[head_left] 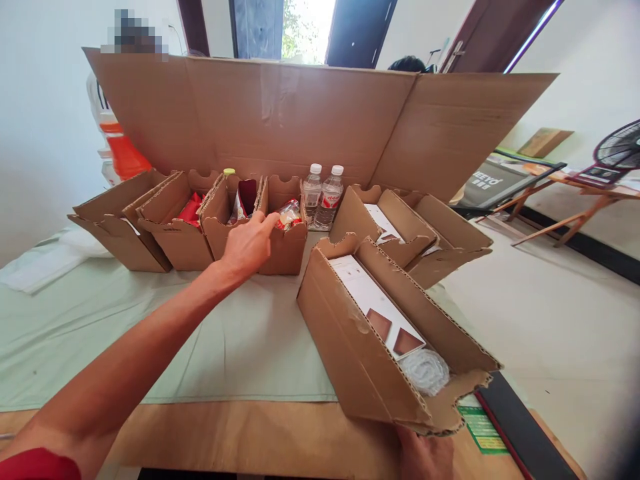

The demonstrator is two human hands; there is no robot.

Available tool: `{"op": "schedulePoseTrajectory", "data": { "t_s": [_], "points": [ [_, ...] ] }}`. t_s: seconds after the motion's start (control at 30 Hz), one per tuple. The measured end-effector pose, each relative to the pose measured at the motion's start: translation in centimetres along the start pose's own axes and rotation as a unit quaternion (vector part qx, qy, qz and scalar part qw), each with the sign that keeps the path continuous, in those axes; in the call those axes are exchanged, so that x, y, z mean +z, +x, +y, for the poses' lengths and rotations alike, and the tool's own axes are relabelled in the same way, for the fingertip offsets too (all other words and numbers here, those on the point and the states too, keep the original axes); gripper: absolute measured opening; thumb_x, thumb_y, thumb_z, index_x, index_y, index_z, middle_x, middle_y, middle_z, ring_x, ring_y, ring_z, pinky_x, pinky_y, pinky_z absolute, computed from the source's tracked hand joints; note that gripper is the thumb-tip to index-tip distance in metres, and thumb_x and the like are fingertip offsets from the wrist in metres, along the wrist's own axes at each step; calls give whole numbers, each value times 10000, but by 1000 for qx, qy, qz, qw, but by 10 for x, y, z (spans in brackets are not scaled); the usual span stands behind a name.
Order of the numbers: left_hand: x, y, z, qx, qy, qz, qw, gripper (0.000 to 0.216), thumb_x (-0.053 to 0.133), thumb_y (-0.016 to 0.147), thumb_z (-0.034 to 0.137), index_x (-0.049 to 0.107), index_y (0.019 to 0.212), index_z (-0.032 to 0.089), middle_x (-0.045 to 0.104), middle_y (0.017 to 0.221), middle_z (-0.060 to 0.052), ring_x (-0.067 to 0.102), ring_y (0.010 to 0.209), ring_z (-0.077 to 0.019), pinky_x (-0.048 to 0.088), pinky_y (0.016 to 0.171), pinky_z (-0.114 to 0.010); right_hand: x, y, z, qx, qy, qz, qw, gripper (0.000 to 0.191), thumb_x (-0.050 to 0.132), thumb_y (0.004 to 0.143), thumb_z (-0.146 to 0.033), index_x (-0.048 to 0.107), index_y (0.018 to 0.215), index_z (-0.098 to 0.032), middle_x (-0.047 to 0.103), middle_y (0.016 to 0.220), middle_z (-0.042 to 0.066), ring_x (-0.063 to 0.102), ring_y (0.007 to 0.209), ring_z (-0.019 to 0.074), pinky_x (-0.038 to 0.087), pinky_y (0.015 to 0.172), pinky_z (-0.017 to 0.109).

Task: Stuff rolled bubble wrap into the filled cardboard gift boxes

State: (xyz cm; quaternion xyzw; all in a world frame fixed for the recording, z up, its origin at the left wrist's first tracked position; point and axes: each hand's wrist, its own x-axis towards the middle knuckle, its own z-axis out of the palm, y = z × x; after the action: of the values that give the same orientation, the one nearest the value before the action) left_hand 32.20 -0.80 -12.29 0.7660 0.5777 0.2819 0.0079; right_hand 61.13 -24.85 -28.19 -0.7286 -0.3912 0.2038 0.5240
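My left hand [250,241] reaches across to the back row, at the front edges of two narrow cardboard boxes. Its fingers look curled, and the tips are partly hidden, so what they grip is unclear. Right beside the fingertips, a red and clear packet [290,215] lies in one cardboard box [283,257]. My right hand [425,457] is at the lower near end of a larger open cardboard box [345,333], its fingers hidden beneath. That box sits at an angle and contains a white printed carton [373,300] and a roll of clear plastic [425,371].
Two water bottles [327,198] stand behind, against a tall cardboard screen [310,107]. More open boxes [175,247] line the left, one holding a red packet [191,210]. Others [400,243] stand at right. A dark flat bar [525,427] lies by the table's right edge. People are partly visible behind the screen.
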Motion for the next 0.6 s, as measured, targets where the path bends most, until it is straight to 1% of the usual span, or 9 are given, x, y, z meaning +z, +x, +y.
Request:
{"op": "schedulePoseTrajectory", "data": {
  "t_s": [0.07, 0.13, 0.17, 0.23, 0.27, 0.3, 0.37, 0.43, 0.6],
  "points": [
    [-1, -28, -5, 32, -32, 35, 998, 549, 486, 888, 68, 549, 1400, 259, 588, 1322, -126, 659, 1167, -312, 546, 976, -511, 2, -3, -5, 10, 12, 17, 1000, 424, 687, 726, -482, 673, 1040, -198, 753, 1055, 121, 687, 1032, 355, 545, 844, 428],
    [6, -67, -2, 72, -110, 64, 989, 530, 503, 903, 125, 532, 1421, 236, 540, 1421, -148, 648, 1183, -282, 560, 985, -463, 4, -5, -8, 11, 18, 15, 1000, 392, 679, 753, -491, 663, 1017, -201, 758, 1032, 115, 703, 977, 338, 555, 818, 415],
    [12, -88, 2, 85, -158, 34, 983, 511, 518, 901, 147, 550, 1403, 238, 549, 1418, -145, 676, 1112, -250, 580, 961, -427, 5, -6, -8, 10, 15, 3, 1000, 397, 699, 744, -501, 660, 1002, -202, 762, 1014, 113, 710, 950, 334, 562, 799, 409],
    [27, -128, 14, 77, -248, -83, 962, 576, 555, 887, 186, 503, 1454, 275, 557, 1432, -134, 704, 998, -216, 615, 897, -394, 7, -7, -7, 12, 5, -22, 1000, 452, 750, 709, -531, 650, 1004, -203, 768, 989, 113, 721, 919, 330, 576, 769, 402],
    [35, -144, 22, 72, -289, -140, 944, 673, 591, 868, 207, 428, 1516, 289, 521, 1489, -137, 686, 1099, -249, 609, 940, -419, 8, -7, -6, 13, 0, -33, 999, 484, 766, 698, -546, 640, 1017, -204, 769, 977, 113, 726, 906, 328, 582, 756, 399],
    [43, -156, 30, 77, -322, -167, 929, 768, 629, 837, 222, 368, 1556, 287, 483, 1538, -144, 633, 1234, -295, 576, 1017, -466, 9, -7, -6, 14, -5, -44, 999, 504, 769, 702, -559, 629, 1033, -206, 770, 963, 112, 732, 888, 322, 586, 739, 395],
    [58, -171, 45, 78, -370, -188, 906, 900, 666, 796, 232, 271, 1604, 274, 397, 1616, -147, 455, 1445, -352, 451, 1164, -541, 11, -5, -9, 6, -17, -54, 998, 491, 725, 764, -579, 608, 1070, -212, 769, 950, 107, 740, 866, 302, 591, 721, 384],
    [70, -176, 54, 67, -397, -171, 899, 934, 668, 786, 234, 238, 1615, 256, 353, 1646, -147, 350, 1516, -355, 342, 1234, -567, 11, -1, -18, -17, -55, -67, 996, 447, 668, 825, -581, 610, 1081, -220, 769, 935, 96, 744, 847, 284, 590, 700, 368],
    [91, -171, 55, 40, -403, -144, 903, 890, 659, 802, 283, 267, 1596, 190, 290, 1672, -176, 287, 1545, -351, 290, 1250, -572, 17, 30, -48, -98, -161, -107, 976, 409, 601, 850, -590, 644, 1044, -233, 781, 910, 77, 747, 821, 273, 570, 649, 357]
  ]
}}
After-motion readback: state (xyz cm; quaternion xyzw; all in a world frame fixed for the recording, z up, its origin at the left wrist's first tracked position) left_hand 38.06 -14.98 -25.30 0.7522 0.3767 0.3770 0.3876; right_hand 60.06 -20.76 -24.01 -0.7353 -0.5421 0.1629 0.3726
